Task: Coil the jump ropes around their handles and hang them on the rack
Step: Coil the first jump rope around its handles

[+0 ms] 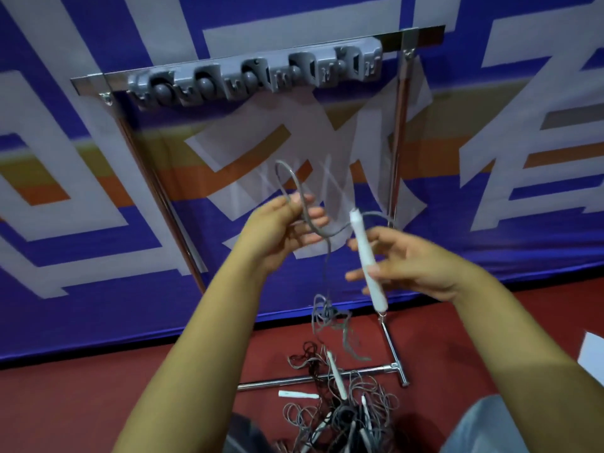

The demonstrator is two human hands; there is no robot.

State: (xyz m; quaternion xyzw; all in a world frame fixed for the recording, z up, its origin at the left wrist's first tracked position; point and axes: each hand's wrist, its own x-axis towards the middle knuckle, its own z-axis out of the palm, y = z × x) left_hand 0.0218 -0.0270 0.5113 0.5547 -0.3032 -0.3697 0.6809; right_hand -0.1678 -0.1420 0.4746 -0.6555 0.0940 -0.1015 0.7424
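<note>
My right hand (pixel 408 266) grips a white jump-rope handle (pixel 367 259), held nearly upright. Its grey rope (pixel 295 186) arcs left in a loop through my left hand (pixel 284 227), which pinches it between thumb and fingers. From there the rope hangs down into a loose tangle (pixel 330 318) just above the floor. The rack (pixel 258 75), a grey holder strip with several round clips on a metal bar, stands above and behind both hands with nothing hanging on it.
A pile of tangled grey and black ropes with several white handles (pixel 340 410) lies on the red floor over the rack's metal foot (pixel 327 376). A blue banner (pixel 98 223) covers the wall behind. My knee (pixel 483 429) shows at bottom right.
</note>
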